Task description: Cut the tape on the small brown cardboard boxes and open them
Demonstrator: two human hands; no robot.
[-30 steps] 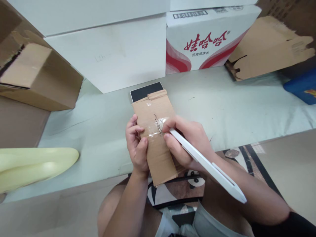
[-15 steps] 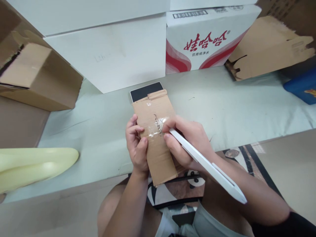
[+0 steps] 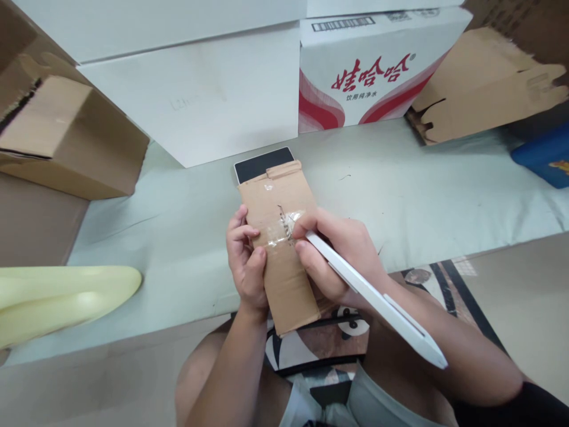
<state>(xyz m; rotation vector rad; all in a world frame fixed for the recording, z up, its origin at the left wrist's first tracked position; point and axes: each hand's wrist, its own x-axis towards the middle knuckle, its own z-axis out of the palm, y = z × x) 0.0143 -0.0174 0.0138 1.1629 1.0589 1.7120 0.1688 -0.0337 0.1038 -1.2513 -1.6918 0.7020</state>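
A narrow folded piece of brown cardboard (image 3: pixel 291 290) lies tilted in front of me, with clear tape and small dark marks across its middle. My left hand (image 3: pixel 246 261) grips its left edge, thumb on top and fingers curled. Closed around a long white utility knife (image 3: pixel 373 296) is my right hand (image 3: pixel 340 252), its fingertips against the taped part. The knife's handle slants back over my right wrist; fingers hide its front end. Beyond the cardboard's far end, a dark flat panel with a white rim (image 3: pixel 264 164) partly shows.
White cartons (image 3: pixel 195 107) stand along the back, one with red lettering (image 3: pixel 371 74). Brown cardboard boxes (image 3: pixel 89 142) are at left, an open carton (image 3: pixel 484 89) and a blue container (image 3: pixel 544 157) at right. A pale yellow object (image 3: pixel 66 296) lies by the pale green tabletop's (image 3: pixel 444 196) front left.
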